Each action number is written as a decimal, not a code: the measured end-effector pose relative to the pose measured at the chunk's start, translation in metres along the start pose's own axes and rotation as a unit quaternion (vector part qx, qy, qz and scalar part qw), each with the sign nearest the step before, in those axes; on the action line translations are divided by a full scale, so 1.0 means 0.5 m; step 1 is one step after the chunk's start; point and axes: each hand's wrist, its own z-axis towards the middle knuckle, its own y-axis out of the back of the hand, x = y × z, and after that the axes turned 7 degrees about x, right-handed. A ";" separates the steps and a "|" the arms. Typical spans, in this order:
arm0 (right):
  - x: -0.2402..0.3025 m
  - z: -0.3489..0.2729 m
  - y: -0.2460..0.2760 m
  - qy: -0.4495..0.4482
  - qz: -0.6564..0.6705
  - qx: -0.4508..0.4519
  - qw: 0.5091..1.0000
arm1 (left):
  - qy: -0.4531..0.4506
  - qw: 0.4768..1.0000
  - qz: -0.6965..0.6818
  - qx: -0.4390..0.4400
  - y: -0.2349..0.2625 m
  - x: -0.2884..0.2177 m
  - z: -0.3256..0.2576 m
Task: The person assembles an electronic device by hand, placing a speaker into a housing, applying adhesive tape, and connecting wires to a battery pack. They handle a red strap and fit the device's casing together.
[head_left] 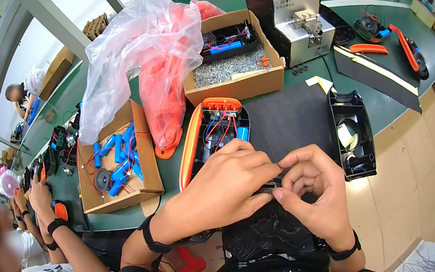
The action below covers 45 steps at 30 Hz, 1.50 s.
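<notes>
My left hand (220, 189) and my right hand (314, 189) meet at the table's front edge, both pinching a small dark part (271, 186) between thumbs and fingertips. Most of the part is hidden by my fingers. Just behind my left hand lies an open orange-and-black speaker housing (211, 131) with red and blue wires and a blue battery cell inside. A black housing half (353, 134) with a round opening lies right of my right hand. Both wrists wear black bands.
A cardboard box (119, 197) of blue cells and speakers sits at left; a box (238, 84) of small screws lies behind. A clear bag (134, 41) covers orange shells. A grey screw-feeder machine (296, 24) stands at back. A person (50, 265) works at my left.
</notes>
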 end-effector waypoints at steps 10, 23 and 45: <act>0.015 -0.008 0.021 -0.066 -0.073 -0.003 0.995 | -0.058 0.998 0.027 -0.028 -0.001 -0.003 -0.003; 0.015 -0.048 0.063 -0.117 -0.087 -0.062 0.987 | -0.022 1.000 -0.003 -0.020 0.007 -0.009 -0.001; -0.065 -0.043 0.039 -0.084 0.207 0.071 0.972 | -0.072 0.997 -0.006 -0.025 0.006 -0.008 -0.003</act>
